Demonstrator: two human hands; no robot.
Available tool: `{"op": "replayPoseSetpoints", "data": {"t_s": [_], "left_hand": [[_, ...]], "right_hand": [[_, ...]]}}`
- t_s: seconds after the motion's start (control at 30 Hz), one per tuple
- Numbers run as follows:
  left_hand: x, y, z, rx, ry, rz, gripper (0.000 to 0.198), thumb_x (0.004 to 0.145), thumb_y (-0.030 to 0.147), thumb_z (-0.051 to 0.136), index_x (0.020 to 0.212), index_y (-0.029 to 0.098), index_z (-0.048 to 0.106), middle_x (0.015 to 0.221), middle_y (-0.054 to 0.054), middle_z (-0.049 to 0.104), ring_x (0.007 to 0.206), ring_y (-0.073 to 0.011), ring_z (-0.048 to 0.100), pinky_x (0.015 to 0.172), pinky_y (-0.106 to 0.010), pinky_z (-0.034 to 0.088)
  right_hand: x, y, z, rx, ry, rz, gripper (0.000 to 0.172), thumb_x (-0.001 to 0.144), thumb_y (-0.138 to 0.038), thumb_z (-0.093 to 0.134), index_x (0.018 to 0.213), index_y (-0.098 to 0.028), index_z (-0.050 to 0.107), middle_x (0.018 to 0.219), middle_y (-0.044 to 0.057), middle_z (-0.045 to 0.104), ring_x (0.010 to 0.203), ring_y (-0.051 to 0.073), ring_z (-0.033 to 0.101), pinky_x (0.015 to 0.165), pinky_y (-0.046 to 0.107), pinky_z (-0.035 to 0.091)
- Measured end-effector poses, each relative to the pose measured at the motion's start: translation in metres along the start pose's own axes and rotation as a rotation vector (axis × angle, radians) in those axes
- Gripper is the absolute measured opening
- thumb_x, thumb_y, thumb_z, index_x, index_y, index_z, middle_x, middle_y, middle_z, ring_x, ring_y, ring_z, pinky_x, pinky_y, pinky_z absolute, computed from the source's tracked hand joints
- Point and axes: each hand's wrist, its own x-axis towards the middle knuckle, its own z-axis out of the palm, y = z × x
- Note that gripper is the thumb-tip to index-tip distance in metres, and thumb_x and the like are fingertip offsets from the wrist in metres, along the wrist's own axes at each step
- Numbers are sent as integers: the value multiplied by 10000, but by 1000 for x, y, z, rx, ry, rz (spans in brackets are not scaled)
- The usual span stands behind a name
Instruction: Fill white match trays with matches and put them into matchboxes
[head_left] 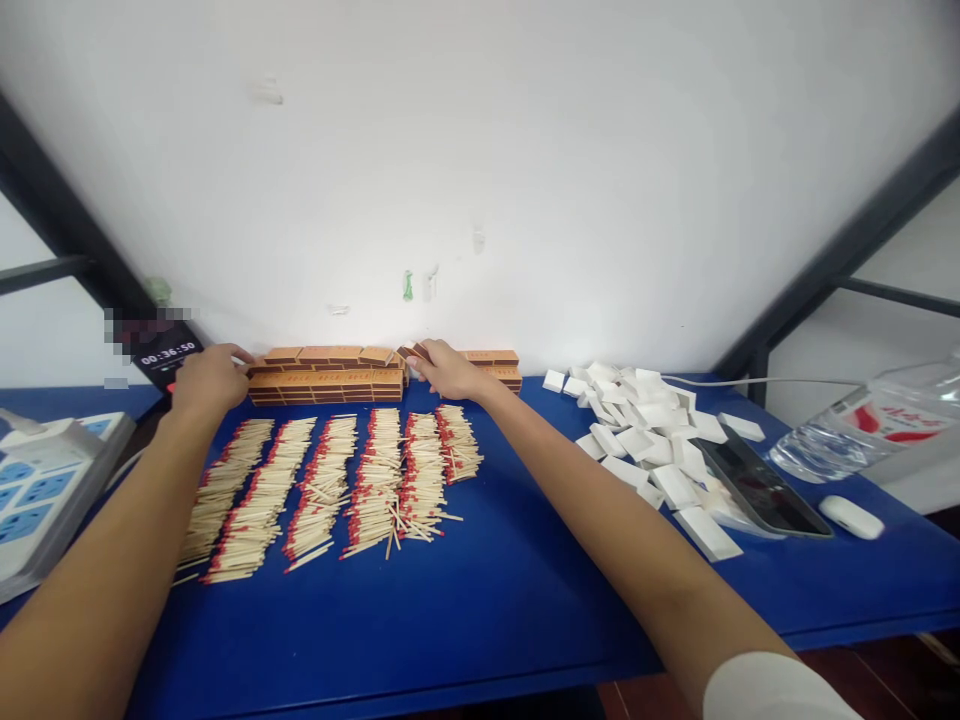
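Observation:
My right hand (448, 370) pinches a single orange and brown matchbox (412, 351) at the right end of the stacked matchboxes (326, 380). My left hand (211, 377) is at the left end of that stack, its fingers stretched towards the end boxes. Whether they touch is hard to tell. Just beyond my right hand, another row of matchboxes (499, 370) continues along the wall. In front of the stacks, several slanting rows of loose red-tipped matches (315, 495) lie on the blue table (420, 620).
Right of the matches lies a heap of white matchbox trays (645, 425). Beside it are a dark tablet-like device (757, 485), a white earbud case (851, 517) and a clear bottle (862, 420). At the left stand a power strip (45, 500) and a phone showing a timer (166, 352).

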Motion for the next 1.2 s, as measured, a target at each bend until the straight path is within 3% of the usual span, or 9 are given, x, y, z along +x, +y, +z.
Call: {"op": "replayPoseSetpoints", "data": {"t_s": [0.37,0.63,0.97,1.13,1.2], "left_hand": [[-7,3,-3,62,-5,-28,436,921,320,515,1231,113,741,1233,-261,709,1153,-411,654,956,-496,532],[-21,28,-15,120,94,-30,515,998,392,375,1317,145,696,1213,-276,696,1132,-429,665,907,-550,535],[-22,33,-9,123,66,46,479,930,205,449,1349,244,678,1259,-225,701,1116,-402,671,881,-495,525],[-22,30,-9,105,117,68,517,984,308,414,1471,213,555,1221,-212,726,1072,-378,667,862,-461,527],[-22,29,-9,97,136,74,496,993,366,418,1412,185,611,1213,-204,734,1094,-376,655,880,-453,526]], "right_hand": [[0,1,-1,-26,0,-2,234,1061,-285,465,842,-206,478,828,41,598,757,153,565,662,267,502],[-1,-3,-3,-59,-1,-7,254,1057,-281,462,813,-212,457,837,45,601,766,165,573,702,294,471],[-1,-5,-3,-100,-16,-31,237,1055,-266,443,833,-204,500,848,65,626,759,172,551,711,312,453],[0,-5,-3,-105,-20,-38,237,1055,-276,450,835,-206,502,866,70,634,800,185,569,751,319,459],[-1,-5,-3,-107,-21,-44,242,1054,-274,450,826,-208,499,870,74,635,813,189,575,770,326,460]]}}
